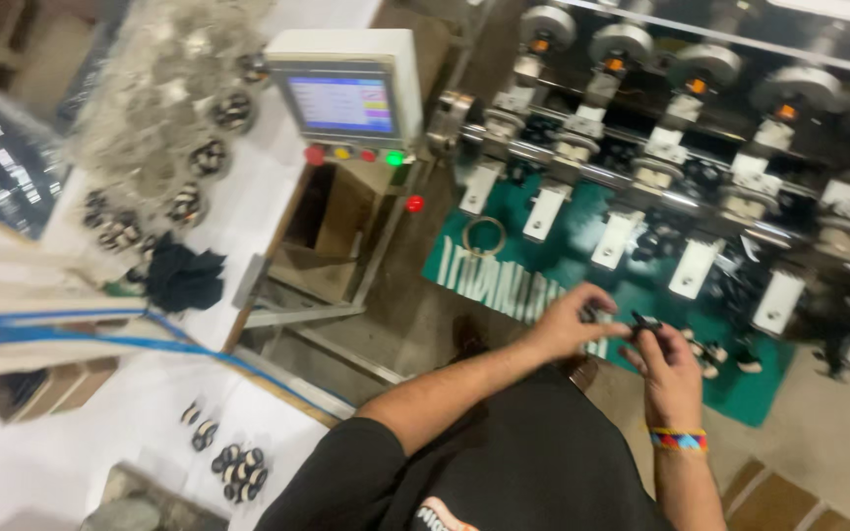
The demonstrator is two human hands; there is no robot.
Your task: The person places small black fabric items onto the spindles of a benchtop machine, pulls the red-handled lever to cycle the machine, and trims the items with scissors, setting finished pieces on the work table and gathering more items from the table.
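**Two hands on one tiny black part, right above the green mat**

Just right of the frame's centre, both hands meet over the near edge of the green mat [740, 388]. The left hand [568, 320] has its fingers curled nearly closed, pinching what looks like one end of a small black part [644, 322]; the right hand [669, 369], the one with the beaded wristband [678, 440], has its fingers wrapped around the other end. The shot is blurry, so I can't tell exactly how the part sits between the fingertips.

Around them: a row of white clips [696, 267] runs diagonally across the mat below the winding machine [700, 108] filling the upper right. A brass-coloured ring [484, 236] lies at the mat's upper left corner, with a row of pale strips [504, 280] just below it. A few small black-and-white spools [715, 354] sit just beside the right hand. Up at top centre is a control panel [346, 93] with a lit screen and coloured buttons under it. The white worktop [248, 197] on the left carries more spools, a grey fluffy heap and a dark cloth [184, 275].

My take on doing this bit well: keep the part low over the mat so a drop lands soft, grip with the fingertips rather than the whole hand, and let one hand hold steady while the other does the fiddling. Watch the elbows near those loose spools.
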